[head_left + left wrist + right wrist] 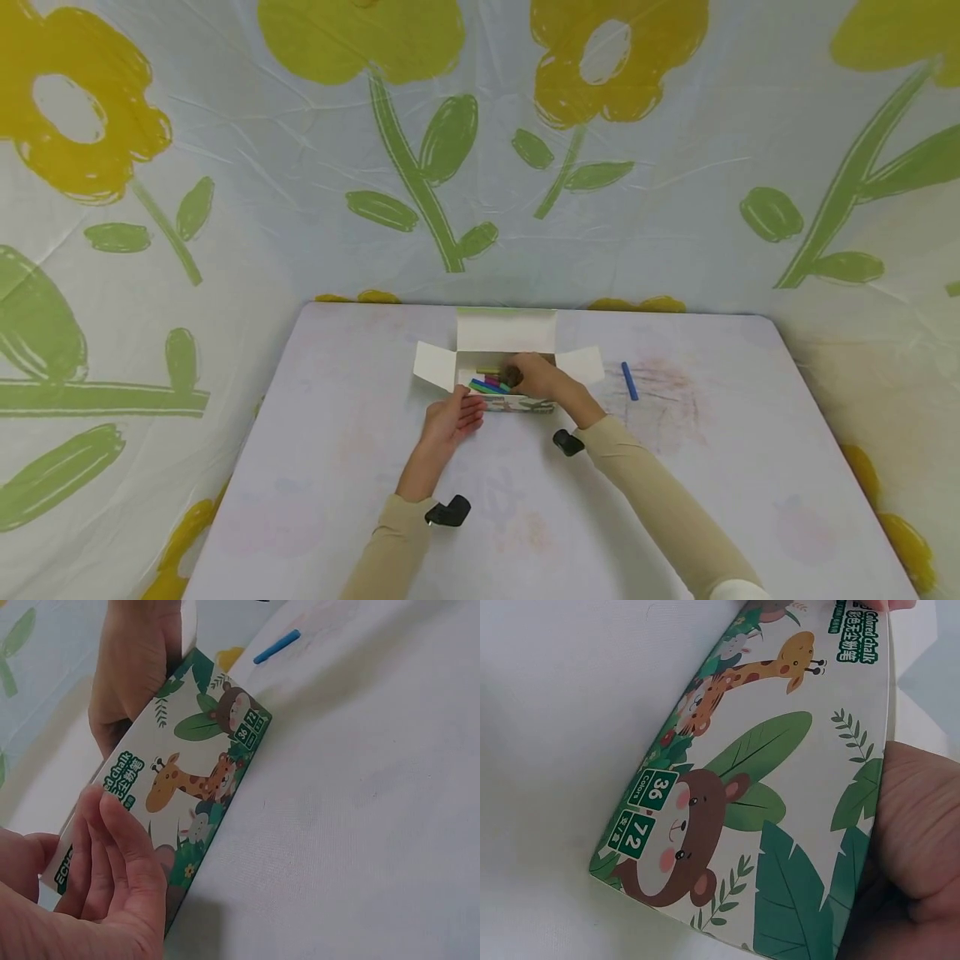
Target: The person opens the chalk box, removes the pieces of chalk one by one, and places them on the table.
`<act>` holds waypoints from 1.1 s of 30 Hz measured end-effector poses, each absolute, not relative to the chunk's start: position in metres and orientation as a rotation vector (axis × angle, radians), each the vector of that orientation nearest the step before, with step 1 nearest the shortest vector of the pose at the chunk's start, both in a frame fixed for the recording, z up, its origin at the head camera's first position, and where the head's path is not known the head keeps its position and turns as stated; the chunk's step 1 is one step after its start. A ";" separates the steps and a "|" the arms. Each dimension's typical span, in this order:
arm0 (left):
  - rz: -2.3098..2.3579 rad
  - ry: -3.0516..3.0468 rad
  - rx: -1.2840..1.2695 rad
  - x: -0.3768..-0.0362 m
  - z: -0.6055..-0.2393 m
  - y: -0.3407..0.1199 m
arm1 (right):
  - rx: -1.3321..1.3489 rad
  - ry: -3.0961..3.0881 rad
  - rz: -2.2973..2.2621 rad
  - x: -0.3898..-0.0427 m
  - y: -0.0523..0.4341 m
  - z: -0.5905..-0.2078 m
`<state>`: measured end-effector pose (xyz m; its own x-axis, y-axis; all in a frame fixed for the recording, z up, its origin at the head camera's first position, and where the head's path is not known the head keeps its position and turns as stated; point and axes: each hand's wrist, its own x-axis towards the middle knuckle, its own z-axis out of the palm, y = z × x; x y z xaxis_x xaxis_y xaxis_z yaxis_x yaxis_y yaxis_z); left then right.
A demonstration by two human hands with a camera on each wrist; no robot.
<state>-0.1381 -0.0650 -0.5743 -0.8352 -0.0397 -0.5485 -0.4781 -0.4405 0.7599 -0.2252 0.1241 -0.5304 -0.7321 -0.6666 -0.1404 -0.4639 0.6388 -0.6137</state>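
Note:
An opened cardboard box of colored chalk (517, 405) stands on the table, its lid raised at the back and its side flaps spread. Inside lie several chalk sticks (487, 386) in blue, green, magenta and yellow-green. My left hand (452, 417) holds the front wall near the left corner, fingers flat along the printed face (191, 780) and thumb at the rim. My right hand (536, 375) reaches over the front wall into the box's right half. Its fingers are hidden in both wrist views by the box, and I cannot tell whether they grip any chalk.
A single blue chalk stick (629, 381) lies on the table (337, 467) to the right of the box, beside brownish smudges. Flower-printed cloth (495, 242) hangs behind and at both sides. Black wrist cameras (448, 511) stick out from both sleeves.

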 end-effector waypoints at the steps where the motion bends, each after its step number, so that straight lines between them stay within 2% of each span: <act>1: 2.347 1.485 -0.726 -0.138 -0.574 -0.065 | -0.910 2.505 -0.794 -0.225 0.125 -0.531; 8: 2.363 1.493 -0.712 -0.136 -0.578 -0.064 | -0.988 2.480 -0.834 -0.223 0.131 -0.530; 18: 2.367 1.512 -0.687 -0.136 -0.579 -0.063 | -0.962 2.501 -1.024 -0.218 0.147 -0.529; 33: 2.377 1.498 -0.675 -0.135 -0.578 -0.065 | -0.681 2.558 -1.439 -0.220 0.182 -0.514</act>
<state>-0.1354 -0.0645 -0.5783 -0.8610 -0.0335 -0.5075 -0.4434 -0.4393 0.7813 -0.2199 0.1823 -0.5136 -0.8901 -0.4434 0.1058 -0.3208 0.4443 -0.8365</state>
